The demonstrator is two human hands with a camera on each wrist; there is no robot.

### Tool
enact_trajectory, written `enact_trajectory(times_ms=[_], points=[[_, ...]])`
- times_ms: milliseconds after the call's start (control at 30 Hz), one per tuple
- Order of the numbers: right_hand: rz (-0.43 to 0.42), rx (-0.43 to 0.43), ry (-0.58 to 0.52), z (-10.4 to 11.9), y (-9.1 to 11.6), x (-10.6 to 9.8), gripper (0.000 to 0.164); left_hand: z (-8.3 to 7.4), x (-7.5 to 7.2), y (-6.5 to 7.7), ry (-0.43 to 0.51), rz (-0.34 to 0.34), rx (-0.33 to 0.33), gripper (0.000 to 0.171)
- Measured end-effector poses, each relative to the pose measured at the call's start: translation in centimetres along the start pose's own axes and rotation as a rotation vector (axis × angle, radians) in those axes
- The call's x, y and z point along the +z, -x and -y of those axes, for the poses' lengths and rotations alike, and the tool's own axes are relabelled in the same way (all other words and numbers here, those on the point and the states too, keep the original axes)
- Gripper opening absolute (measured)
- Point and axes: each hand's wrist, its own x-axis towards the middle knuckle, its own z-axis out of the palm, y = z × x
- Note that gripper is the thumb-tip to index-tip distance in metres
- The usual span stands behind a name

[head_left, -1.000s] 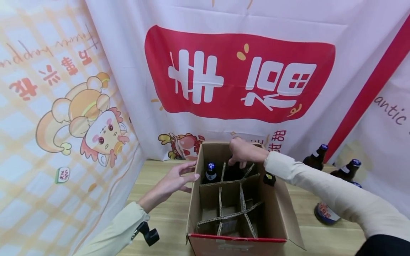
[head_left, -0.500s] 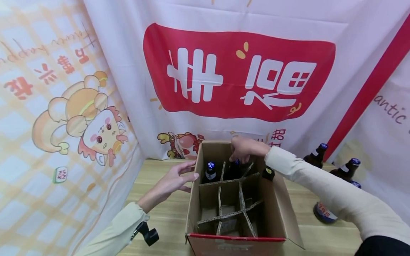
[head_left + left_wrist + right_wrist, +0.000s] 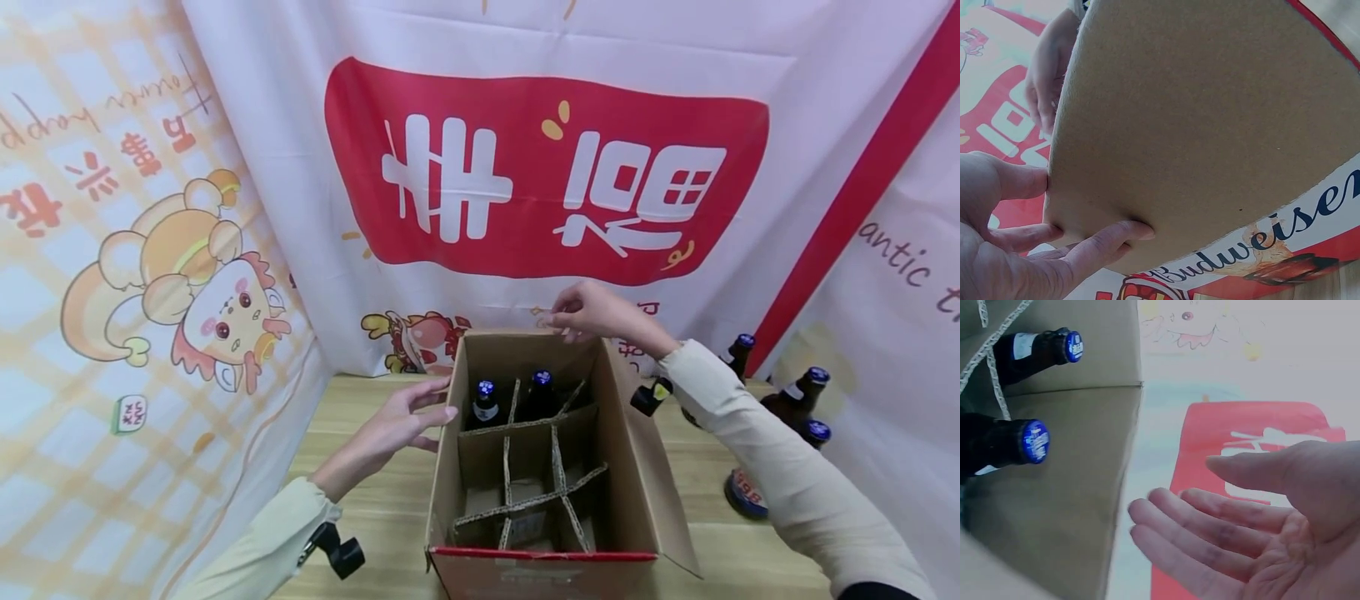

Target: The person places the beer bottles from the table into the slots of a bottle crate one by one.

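A cardboard box (image 3: 480, 529) with crossed dividers (image 3: 525, 504) stands on the table. Two dark bottles with blue caps, a left one (image 3: 486, 404) and a right one (image 3: 542, 398), sit in its far compartments. My left hand (image 3: 393, 425) rests against the box's left wall, fingers spread; in the left wrist view its fingertips touch bare brown cardboard. Above the far right rim my right hand (image 3: 588, 312) holds nothing. Its fingers are loosely extended, palm showing in the right wrist view, with the right bottle's blue cap (image 3: 1036, 442) off to the left.
Several blue-capped bottles stand on the table right of the box, partly behind my right sleeve; one (image 3: 797, 396) shows there. A bottle end with orange print (image 3: 745, 493) lies nearer. The right flap (image 3: 660, 475) juts outward. Printed cloth (image 3: 540, 175) hangs behind.
My right hand has let go of the right bottle in the far middle compartment and risen up and right, uncovering its blue cap. The left hand stays at the box wall.
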Motion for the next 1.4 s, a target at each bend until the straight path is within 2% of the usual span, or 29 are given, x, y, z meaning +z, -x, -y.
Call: enact_trajectory(times_ms=[267,433,533,633,800,900,967,1067,1167,1300,1400], points=[[-0.188,-0.021,-0.164,-3.8,3.5,-1.8,0.034,0.0,-0.1,0.0,-0.015,-0.010,0.006,0.069],[-0.241,0.056,-0.212,-6.8,6.3,-2.6,0.046,0.0,-0.2,0.0,-0.012,0.002,-0.005,0.071],[-0.285,0.121,-0.147,-9.0,7.7,-3.0,0.048,-0.1,-0.2,-0.2,-0.007,0.002,0.001,0.071],[-0.310,0.192,0.003,-11.6,9.7,-3.2,0.045,-0.2,-0.1,-0.2,-0.009,-0.006,0.000,0.069],[-0.305,0.281,0.243,-15.4,14.2,-2.5,0.033,-0.1,0.0,0.0,-0.023,-0.001,-0.015,0.068],[-0.371,0.336,0.315,-16.6,16.8,-1.8,0.032,0.0,0.0,0.0,-0.026,0.007,-0.007,0.069],[-0.416,0.375,0.347,-17.0,18.4,-1.4,0.033,0.0,0.0,-0.1,-0.029,0.001,-0.006,0.070],[-0.437,0.433,0.347,-17.4,20.5,-0.8,0.027,0.0,-0.1,-0.2,-0.028,-0.011,-0.009,0.070],[-0.493,0.430,0.342,-18.1,21.7,0.2,0.015,0.0,-0.2,-0.2,-0.029,-0.011,-0.007,0.070],[-0.617,0.379,0.363,-19.5,21.8,1.5,0.013,0.2,-0.3,-0.2,-0.029,0.000,0.001,0.070],[-0.680,0.369,0.334,-20.4,21.2,2.2,0.025,0.3,-0.1,-0.2,-0.030,0.003,0.000,0.070]])
